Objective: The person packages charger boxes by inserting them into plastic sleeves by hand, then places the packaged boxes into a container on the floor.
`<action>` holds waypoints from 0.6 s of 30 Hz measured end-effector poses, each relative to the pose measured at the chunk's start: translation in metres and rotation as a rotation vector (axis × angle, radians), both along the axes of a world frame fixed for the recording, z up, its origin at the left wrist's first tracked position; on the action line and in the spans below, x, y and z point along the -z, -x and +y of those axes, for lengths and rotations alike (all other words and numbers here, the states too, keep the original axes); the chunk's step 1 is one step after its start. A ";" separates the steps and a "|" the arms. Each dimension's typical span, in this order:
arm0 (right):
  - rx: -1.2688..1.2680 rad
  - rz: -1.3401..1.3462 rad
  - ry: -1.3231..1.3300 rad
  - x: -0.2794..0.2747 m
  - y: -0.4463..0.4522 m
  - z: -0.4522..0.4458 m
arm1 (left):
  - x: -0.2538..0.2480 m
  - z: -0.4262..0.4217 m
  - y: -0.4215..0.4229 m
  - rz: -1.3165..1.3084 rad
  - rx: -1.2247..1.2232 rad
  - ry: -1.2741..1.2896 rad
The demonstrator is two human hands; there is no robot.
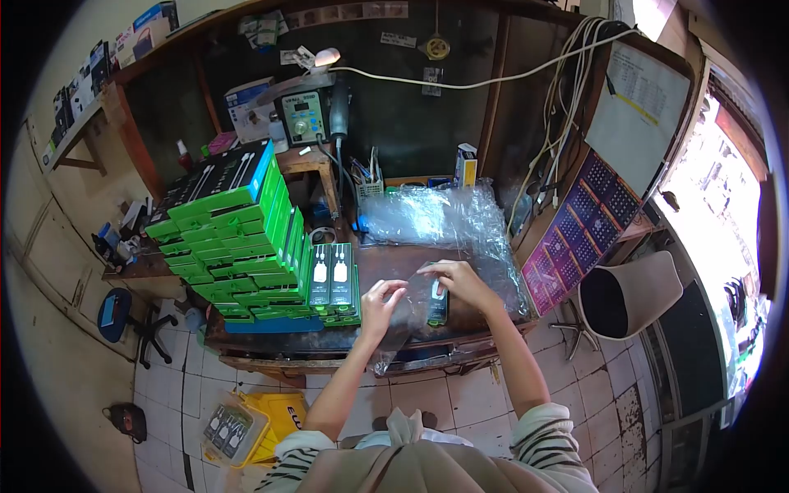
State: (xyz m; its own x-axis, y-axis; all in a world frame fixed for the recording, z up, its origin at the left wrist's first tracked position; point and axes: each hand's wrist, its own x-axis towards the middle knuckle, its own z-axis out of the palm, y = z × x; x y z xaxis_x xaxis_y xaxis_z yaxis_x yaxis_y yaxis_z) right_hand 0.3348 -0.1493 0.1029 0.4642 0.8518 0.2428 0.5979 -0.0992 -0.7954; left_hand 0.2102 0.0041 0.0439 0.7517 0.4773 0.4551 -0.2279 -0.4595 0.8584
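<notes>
Over the front of the workbench, my left hand (383, 302) has its fingers pinched together on a piece of clear plastic film (400, 327). That film hangs down over the bench edge. My right hand (460, 283) is bent with its fingertips at the upper part of the film, close to my left hand. Under the right thumb lies a small black box (437, 312) with a white picture, partly covered by film and fingers. Just left of my hands stand short stacks of similar black and green boxes (333, 283).
A tall pile of green-sided boxes (234, 238) fills the bench's left side. Crumpled clear plastic (436, 215) lies at the back. A soldering or hot-air station (304, 117) stands on a wooden shelf. A yellow container (275, 415) sits on the floor, a chair (629, 294) at right.
</notes>
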 end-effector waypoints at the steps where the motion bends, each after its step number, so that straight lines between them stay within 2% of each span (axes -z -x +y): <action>1: -0.017 -0.063 -0.025 0.004 -0.002 0.001 | 0.002 0.001 -0.002 0.007 0.028 0.025; 6: -0.049 -0.211 0.007 0.012 -0.005 0.003 | 0.005 0.008 -0.008 0.032 0.030 -0.030; 8: 0.052 0.122 0.082 0.005 -0.002 0.005 | 0.010 0.014 -0.008 0.039 0.018 -0.047; 11: 0.016 0.121 0.149 0.008 -0.006 0.006 | 0.012 0.016 -0.005 0.022 0.053 0.082; 18: 0.058 0.143 0.090 -0.003 0.009 0.011 | 0.019 0.014 -0.004 0.032 0.073 0.028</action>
